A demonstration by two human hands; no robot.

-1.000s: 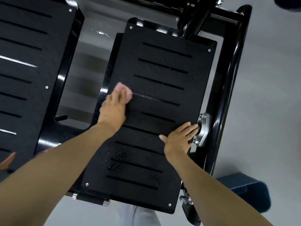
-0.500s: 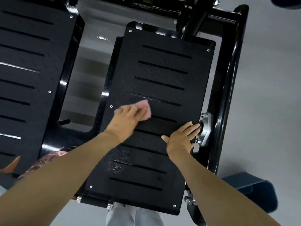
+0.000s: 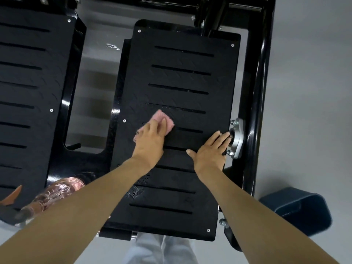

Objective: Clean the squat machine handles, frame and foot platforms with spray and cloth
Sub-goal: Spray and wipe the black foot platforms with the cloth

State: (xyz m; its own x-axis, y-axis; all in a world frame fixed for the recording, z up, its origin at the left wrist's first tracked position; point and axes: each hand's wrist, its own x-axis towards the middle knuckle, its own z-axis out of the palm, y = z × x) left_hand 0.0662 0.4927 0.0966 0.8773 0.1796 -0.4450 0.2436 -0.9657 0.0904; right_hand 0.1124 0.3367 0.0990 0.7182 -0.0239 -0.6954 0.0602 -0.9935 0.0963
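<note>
Wiping step: left hand (image 3: 150, 138) presses folded pink cloth (image 3: 165, 121) flat on right black slotted metal foot platform (image 3: 190, 79); right hand (image 3: 209, 151) open, bracing edge. Next: rub toward wet droplets (image 3: 137, 193) lower down.

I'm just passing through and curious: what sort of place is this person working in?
Most likely a gym. The left hand wipes a pink cloth over a black slotted foot platform of an exercise machine, a glossy black steel frame runs beside it, and the floor is plain grey.

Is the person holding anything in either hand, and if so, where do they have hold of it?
The left hand presses a pink cloth flat under its fingers, against the foot platform. The right hand holds nothing; it rests open on the platform.
</note>
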